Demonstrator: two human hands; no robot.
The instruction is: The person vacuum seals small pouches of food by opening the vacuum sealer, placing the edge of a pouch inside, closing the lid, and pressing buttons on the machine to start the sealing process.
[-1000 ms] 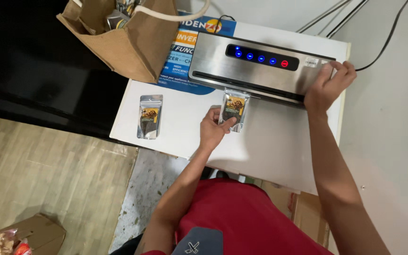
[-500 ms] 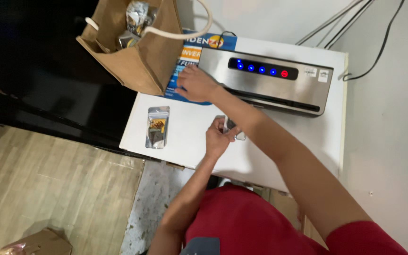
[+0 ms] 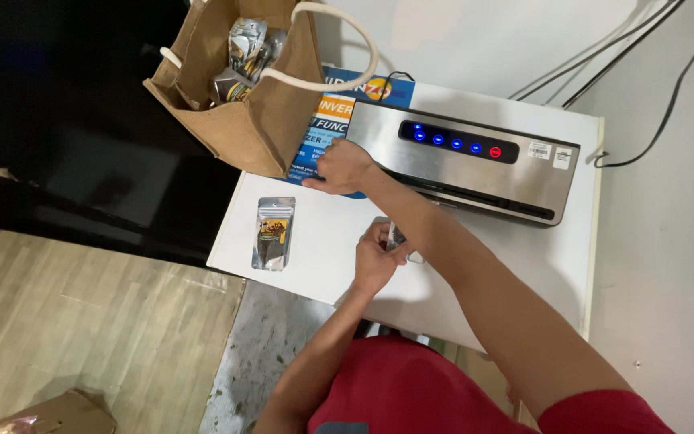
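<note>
My left hand [image 3: 375,259] pinches a small clear pouch [image 3: 396,238] whose top goes into the front slot of a steel vacuum sealer [image 3: 475,165] with blue lights and one red light. My right arm crosses over the left one and hides most of that pouch. My right hand [image 3: 342,167] presses palm-down on the sealer's left end, gripping nothing. A second filled pouch [image 3: 273,233] lies flat on the white table [image 3: 540,265], to the left of my left hand.
A burlap tote bag [image 3: 263,120] with rope handles stands at the table's back left, with several shiny pouches [image 3: 242,52] inside. A blue box [image 3: 327,133] lies under the sealer. Black cables [image 3: 644,56] run along the wall. A cardboard box [image 3: 58,414] sits on the floor.
My right hand left the sealer's right end and crossed to its left end. My left hand stayed at the slot with the pouch. The camera view shifted left.
</note>
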